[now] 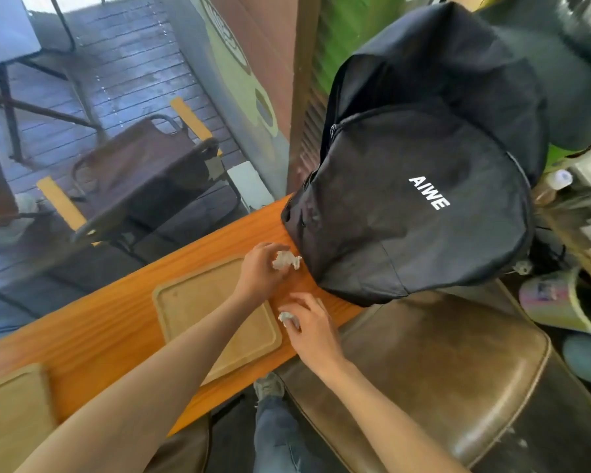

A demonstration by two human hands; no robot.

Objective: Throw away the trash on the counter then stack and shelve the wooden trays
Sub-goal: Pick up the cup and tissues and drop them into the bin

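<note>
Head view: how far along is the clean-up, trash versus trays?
Early. Nothing looks finished yet. In hand: the left hand grips a crumpled white paper wad beside the black fabric backpack; the right hand pinches a smaller crumpled white scrap. Left: bin both, then stack and shelve the light rectangular wooden tray and the second wooden tray, which lie apart on the orange wooden counter.

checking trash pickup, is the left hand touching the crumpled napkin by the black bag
Touching. The head view shows the left hand with its fingers closed around the crumpled napkin.
</note>
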